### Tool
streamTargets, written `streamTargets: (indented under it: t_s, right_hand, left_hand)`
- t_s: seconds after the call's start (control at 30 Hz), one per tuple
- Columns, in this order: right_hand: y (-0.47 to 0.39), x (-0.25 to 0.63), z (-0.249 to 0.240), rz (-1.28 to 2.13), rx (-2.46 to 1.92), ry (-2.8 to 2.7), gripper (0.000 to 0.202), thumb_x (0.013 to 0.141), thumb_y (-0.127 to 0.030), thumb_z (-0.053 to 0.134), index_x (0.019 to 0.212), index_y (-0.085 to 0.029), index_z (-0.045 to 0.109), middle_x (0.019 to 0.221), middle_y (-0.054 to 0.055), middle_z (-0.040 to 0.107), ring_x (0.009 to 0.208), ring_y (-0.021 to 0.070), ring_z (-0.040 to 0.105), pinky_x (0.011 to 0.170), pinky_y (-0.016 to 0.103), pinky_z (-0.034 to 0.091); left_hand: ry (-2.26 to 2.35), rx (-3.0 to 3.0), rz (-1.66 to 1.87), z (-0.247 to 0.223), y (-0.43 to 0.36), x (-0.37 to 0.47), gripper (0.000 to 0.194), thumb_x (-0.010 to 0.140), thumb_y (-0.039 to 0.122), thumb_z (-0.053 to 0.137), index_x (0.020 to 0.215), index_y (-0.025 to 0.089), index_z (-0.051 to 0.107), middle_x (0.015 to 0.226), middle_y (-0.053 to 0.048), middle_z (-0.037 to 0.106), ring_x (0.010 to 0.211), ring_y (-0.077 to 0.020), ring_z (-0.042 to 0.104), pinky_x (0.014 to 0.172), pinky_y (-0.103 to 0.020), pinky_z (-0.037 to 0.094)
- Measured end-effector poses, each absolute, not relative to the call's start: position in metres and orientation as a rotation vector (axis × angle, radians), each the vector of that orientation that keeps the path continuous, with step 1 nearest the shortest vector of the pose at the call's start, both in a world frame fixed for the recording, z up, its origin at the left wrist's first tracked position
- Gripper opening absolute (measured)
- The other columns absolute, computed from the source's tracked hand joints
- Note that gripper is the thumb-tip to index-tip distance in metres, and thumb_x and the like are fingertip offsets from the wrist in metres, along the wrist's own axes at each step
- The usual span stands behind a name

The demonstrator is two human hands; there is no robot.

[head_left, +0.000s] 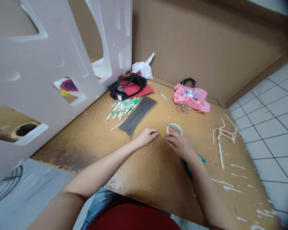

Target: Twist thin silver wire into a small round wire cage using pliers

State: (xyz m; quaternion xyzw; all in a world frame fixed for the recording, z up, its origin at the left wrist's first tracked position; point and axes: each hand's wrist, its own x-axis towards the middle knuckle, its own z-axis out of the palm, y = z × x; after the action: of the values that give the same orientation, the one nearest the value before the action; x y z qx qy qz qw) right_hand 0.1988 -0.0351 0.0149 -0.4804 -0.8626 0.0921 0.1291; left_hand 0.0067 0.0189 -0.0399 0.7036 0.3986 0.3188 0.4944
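My left hand [148, 135] is closed in a pinch at the left side of a thin bent wire shape [159, 145]. Opposite it, the fingertips of my right hand [180, 144] pinch the same wire; the exact grip points are too fine to make out. A small yellow loop [162, 131] shows between both hands. Just behind my right hand lies a white ring [167, 128] with short wire pieces [174, 127] across it. A tool with teal handles [202, 158] is partly hidden under my right forearm. One loose wire [157, 171] rests nearer to me.
Grey wires [139, 115] lie in a bundle beside paper-wrapped chopsticks [121, 108]. Behind are a black headband device [114, 92], red paper [146, 90] and a white bag [144, 69]. A pink bag [203, 101] and stick frame [227, 133] stand right; a white plastic panel [62, 64] borders the left.
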Motion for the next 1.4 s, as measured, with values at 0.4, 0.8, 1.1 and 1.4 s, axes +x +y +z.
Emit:
streamTargets:
  t_s: [0.4, 0.8, 1.1, 1.4]
  right_hand:
    - [-0.041, 0.191, 0.018, 0.1, -1.497, -2.655, 0.023, 0.088, -0.017, 0.045, 0.091, -0.022, 0.067, 0.097, 0.006, 0.062, 0.083, 0.015, 0.058, 0.063, 0.024, 0.038]
    - [-0.044, 0.191, 0.022, 0.028, -1.512, -2.648, 0.023, 0.088, -0.017, 0.045, 0.092, -0.022, 0.066, 0.095, 0.007, 0.062, 0.08, 0.0161, 0.056, 0.059, 0.025, 0.036]
    - [-0.052, 0.188, 0.033, 0.048, -1.522, -2.683, 0.022, 0.088, -0.016, 0.044, 0.088, -0.022, 0.066, 0.094, 0.006, 0.061, 0.079, 0.0153, 0.055, 0.059, 0.025, 0.034]
    - [-0.053, 0.182, 0.024, -0.005, -1.547, -2.725, 0.02, 0.086, -0.014, 0.047, 0.082, -0.02, 0.065, 0.092, 0.007, 0.062, 0.074, 0.0149, 0.054, 0.055, 0.025, 0.029]
  left_hand:
    - [0.948, 1.634, 0.746, -0.041, 0.019, 0.006, 0.027, 0.08, 0.034, 0.05, 0.071, 0.013, 0.065, 0.059, -0.001, 0.063, 0.056, -0.0109, 0.057, 0.058, -0.021, 0.044]
    - [0.91, 1.393, 0.714, -0.038, 0.016, 0.009, 0.022, 0.076, 0.033, 0.058, 0.071, 0.013, 0.066, 0.056, -0.001, 0.063, 0.051, -0.01, 0.057, 0.056, -0.021, 0.047]
    - [0.924, 1.325, 0.698, -0.038, 0.019, 0.008, 0.02, 0.077, 0.03, 0.058, 0.07, 0.011, 0.065, 0.055, -0.001, 0.064, 0.049, -0.0085, 0.058, 0.054, -0.02, 0.048]
    - [0.915, 1.368, 0.681, -0.033, 0.015, 0.008, 0.021, 0.077, 0.03, 0.057, 0.068, 0.012, 0.064, 0.054, -0.001, 0.063, 0.049, -0.0084, 0.057, 0.053, -0.019, 0.047]
